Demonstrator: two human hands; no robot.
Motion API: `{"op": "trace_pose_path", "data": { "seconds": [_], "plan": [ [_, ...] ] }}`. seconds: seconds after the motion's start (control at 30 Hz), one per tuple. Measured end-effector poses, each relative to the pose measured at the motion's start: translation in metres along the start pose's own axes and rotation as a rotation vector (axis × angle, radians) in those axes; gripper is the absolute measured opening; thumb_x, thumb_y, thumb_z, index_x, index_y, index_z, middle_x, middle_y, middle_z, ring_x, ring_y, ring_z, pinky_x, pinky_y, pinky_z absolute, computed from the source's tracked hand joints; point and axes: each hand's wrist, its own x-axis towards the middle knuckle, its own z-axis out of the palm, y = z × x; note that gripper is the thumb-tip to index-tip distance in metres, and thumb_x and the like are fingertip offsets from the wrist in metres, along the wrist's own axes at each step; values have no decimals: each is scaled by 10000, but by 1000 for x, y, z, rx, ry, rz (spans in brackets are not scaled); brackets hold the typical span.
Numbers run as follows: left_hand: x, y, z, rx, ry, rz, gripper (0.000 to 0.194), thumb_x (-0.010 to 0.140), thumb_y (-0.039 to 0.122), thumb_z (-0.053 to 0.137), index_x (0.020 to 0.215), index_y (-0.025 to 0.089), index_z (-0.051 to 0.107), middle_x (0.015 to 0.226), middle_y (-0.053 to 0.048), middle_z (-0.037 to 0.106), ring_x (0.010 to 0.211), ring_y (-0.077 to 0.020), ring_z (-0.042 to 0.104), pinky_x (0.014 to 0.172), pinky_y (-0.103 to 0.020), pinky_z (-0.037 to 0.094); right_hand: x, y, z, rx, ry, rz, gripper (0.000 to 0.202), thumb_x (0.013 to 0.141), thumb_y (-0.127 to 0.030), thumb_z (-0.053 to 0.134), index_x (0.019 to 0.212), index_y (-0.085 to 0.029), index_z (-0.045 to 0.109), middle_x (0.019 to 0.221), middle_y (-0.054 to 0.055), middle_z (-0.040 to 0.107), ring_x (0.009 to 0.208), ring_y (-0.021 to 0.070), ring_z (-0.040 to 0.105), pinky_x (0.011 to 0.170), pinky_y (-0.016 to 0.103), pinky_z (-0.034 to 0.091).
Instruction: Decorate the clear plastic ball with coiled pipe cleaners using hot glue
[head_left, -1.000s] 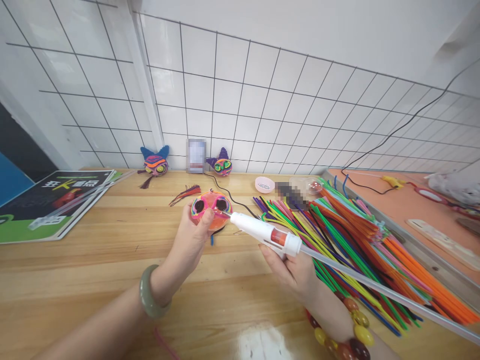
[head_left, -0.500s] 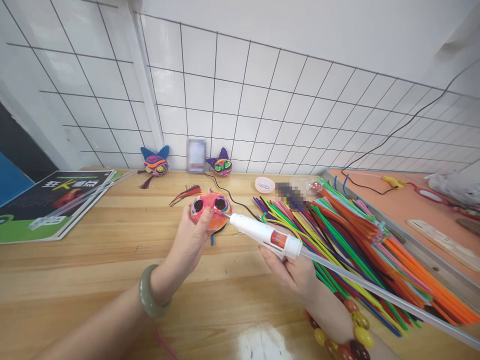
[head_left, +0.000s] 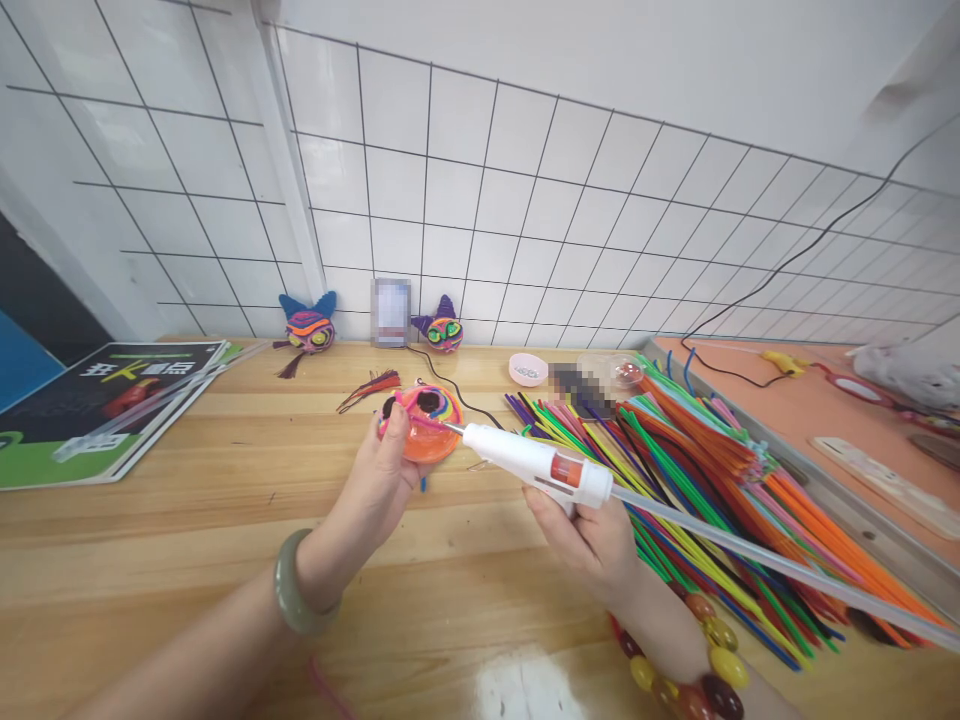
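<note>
My left hand is closed on a round orange ornament, thumb across its front. Colourful pipe-cleaner strips and two black eye-like patches cover the ornament's upper part; its lower part is bare and shiny. In my right hand is a white glue gun, my fingers wrapped round its handle. The metal nozzle touches or nearly touches the ornament's right side; I cannot tell which. A long clear glue stick runs out of the gun's back end.
Many coloured pipe cleaners spread over the right of the wooden table. Behind are a pink bowl, a blue-eared ornament, a purple-eared ornament and a red tassel. Magazines lie left.
The ornament has turned in my left hand, and my thumb has shifted left across it. The glue gun has moved slightly right, its nozzle still at the ornament's right side.
</note>
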Motion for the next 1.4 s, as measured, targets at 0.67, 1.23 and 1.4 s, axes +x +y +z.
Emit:
{"op": "trace_pose_path", "data": {
  "seconds": [0.67,1.23,1.4],
  "plan": [
    [33,32,-27,155,270,239,391,719,475,719,999,214,637,1099,-60,694,1064,-198,626,877,-297,494,1,5,17,320,-600,224,262,849,-373,631,1051,-214,684,819,7,688,596,132,605,497,203,504],
    [26,35,-16,138,206,259,346,730,474,710,968,234,639,1151,-67,669,1158,-252,572,910,-333,484,-4,3,41,31,-718,-233,516,810,-16,494,1286,-206,553,1269,65,612,1176,165,554,1011,293,429],
    [22,31,-13,132,208,203,383,750,467,697,1033,219,623,1200,-77,648,1152,-229,573,908,-318,481,10,32,23,-94,-265,52,215,846,-152,504,942,-199,690,906,38,714,828,157,671,750,271,543]
  ]
}}
